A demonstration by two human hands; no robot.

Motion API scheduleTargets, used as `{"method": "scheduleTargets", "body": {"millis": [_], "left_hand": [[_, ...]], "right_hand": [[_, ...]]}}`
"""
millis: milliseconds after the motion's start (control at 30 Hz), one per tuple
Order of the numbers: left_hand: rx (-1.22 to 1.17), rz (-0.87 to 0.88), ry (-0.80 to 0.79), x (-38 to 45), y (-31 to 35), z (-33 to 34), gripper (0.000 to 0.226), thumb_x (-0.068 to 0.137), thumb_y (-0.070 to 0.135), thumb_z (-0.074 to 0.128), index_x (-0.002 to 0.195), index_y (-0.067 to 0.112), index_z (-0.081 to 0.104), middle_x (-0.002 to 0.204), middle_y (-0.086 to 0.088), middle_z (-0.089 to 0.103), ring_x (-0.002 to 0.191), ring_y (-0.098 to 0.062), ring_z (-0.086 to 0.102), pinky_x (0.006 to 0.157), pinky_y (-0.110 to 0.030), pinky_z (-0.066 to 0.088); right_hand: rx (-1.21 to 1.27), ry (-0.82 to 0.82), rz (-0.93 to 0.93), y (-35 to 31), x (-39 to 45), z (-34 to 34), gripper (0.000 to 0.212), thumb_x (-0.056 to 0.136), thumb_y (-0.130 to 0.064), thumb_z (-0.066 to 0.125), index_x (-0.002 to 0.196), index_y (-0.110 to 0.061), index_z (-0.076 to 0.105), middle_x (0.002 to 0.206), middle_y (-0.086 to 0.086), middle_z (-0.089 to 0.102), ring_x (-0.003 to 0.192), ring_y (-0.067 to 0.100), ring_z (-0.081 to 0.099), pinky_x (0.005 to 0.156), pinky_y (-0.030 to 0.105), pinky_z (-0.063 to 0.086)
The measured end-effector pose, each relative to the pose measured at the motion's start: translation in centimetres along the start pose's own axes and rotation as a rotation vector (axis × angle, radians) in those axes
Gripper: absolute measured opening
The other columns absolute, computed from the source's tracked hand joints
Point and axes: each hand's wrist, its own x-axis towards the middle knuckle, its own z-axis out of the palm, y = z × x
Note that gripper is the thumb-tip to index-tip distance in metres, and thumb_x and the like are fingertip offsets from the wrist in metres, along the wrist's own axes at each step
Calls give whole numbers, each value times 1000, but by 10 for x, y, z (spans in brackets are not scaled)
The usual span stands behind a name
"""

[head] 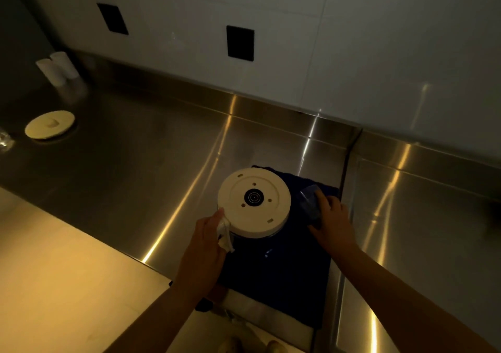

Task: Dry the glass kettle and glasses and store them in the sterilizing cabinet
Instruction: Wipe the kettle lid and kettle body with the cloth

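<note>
Kettle (254, 202) stands inverted on the dark blue cloth (273, 268), its cream base uppermost with the black circular connector at the centre facing the camera. Only a thin band of its glass body shows beneath the base rim on the near side. The cloth is spread on the steel counter (151, 168), and all positions below are given relative to the kettle.

My left hand (207, 240) is at the kettle's near-left edge. Its fingers are curled around a crumpled white paper towel (224, 233), which is pressed against the rim of the base and the glass just under it.

My right hand (329, 217) lies to the right of the kettle, on the same cloth. Its fingers are curled over a clear glass (310, 203) that rests there just beside the kettle; whether the glass stands or lies on its side I cannot tell, as it is dim and partly covered.

Far to the left of the kettle, well apart from it, a cream round lid (50, 124) lies flat on the counter. Beyond that lid, against the wall, stand two white cylinders (58, 67), touching each other. At the extreme left edge a second clear glass (5, 138) is partly in view. Behind the kettle, the white wall carries two black rectangular plates (240, 43).
</note>
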Motion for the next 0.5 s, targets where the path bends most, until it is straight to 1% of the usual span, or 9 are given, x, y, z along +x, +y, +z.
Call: {"method": "scheduleTargets", "body": {"millis": [100,200,300,367,433,500], "left_hand": [[17,10,-12,0,1,-1,78,85,-7,55,134,36,12,130,-12,38,78,-10,45,58,-5,37],[33,6,-21,0,2,-1,80,85,-6,56,134,38,11,131,-11,37,84,-12,47,56,-8,38],[41,4,-11,-1,1,1,80,84,-6,57,135,36,13,132,-11,37,86,-13,49,59,-8,35],[46,-8,-6,0,-1,2,80,84,-6,57,138,34,13,133,-10,36,83,-8,48,60,-9,36],[61,-44,0,0,-2,3,78,84,-4,58,143,28,18,134,-8,35,79,-3,46,60,-9,38],[83,-74,1,1,-2,5,77,84,-3,59,146,21,21,136,-9,34,77,-3,46,60,-9,38]], "right_hand": [[-21,-25,5,5,-2,2,103,76,-30,74,151,-26,5,144,11,28,126,31,33,89,42,46],[-96,-37,-40,5,3,-1,103,77,-35,73,151,-25,2,147,13,26,127,31,35,90,40,47],[-76,-38,-94,-1,9,-3,99,80,-40,71,151,-25,4,152,12,19,133,32,30,97,42,43],[-73,-53,-115,-6,14,-4,93,82,-42,67,151,-28,6,154,11,16,135,32,27,98,44,42],[-89,-68,-121,-10,16,-3,86,84,-41,66,150,-27,12,154,11,17,134,33,28,96,44,43],[-68,-50,-122,-13,18,-3,81,82,-37,68,147,-23,22,150,13,23,130,34,32,94,44,44]]}}
